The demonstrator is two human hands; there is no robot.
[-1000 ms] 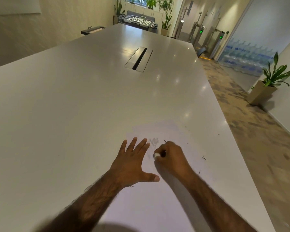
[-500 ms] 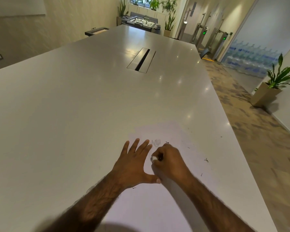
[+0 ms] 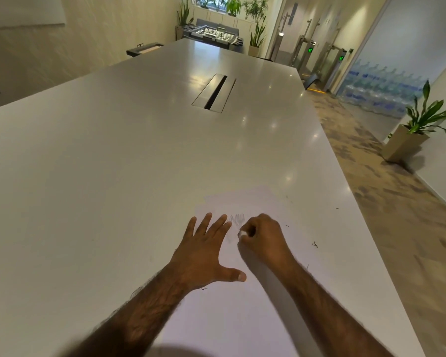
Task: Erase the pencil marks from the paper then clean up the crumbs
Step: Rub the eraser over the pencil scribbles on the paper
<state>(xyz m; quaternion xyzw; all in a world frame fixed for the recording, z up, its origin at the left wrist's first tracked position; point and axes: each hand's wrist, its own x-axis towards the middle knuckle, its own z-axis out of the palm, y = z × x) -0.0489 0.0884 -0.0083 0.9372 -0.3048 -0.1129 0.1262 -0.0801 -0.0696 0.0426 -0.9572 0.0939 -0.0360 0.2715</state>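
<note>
A white sheet of paper (image 3: 245, 313) lies on the near part of the long white table (image 3: 113, 176). Faint grey pencil marks (image 3: 237, 219) show on the sheet just beyond my hands. My left hand (image 3: 204, 253) lies flat with fingers spread, pressing the paper down at its left side. My right hand (image 3: 264, 239) is curled round a small white eraser (image 3: 241, 233), whose tip touches the paper just below the marks. Dark eraser crumbs (image 3: 314, 244) lie scattered on the table to the right of the sheet.
The table's right edge (image 3: 371, 228) runs close beside the paper, with patterned floor beyond. A cable slot (image 3: 214, 92) is set into the table's middle. A potted plant (image 3: 410, 140) stands by the right wall. More crumbs (image 3: 204, 288) lie near my left wrist.
My right hand with the eraser has shifted slightly over the paper near the marks. My left hand stays flat in place. The view has tilted a little.
</note>
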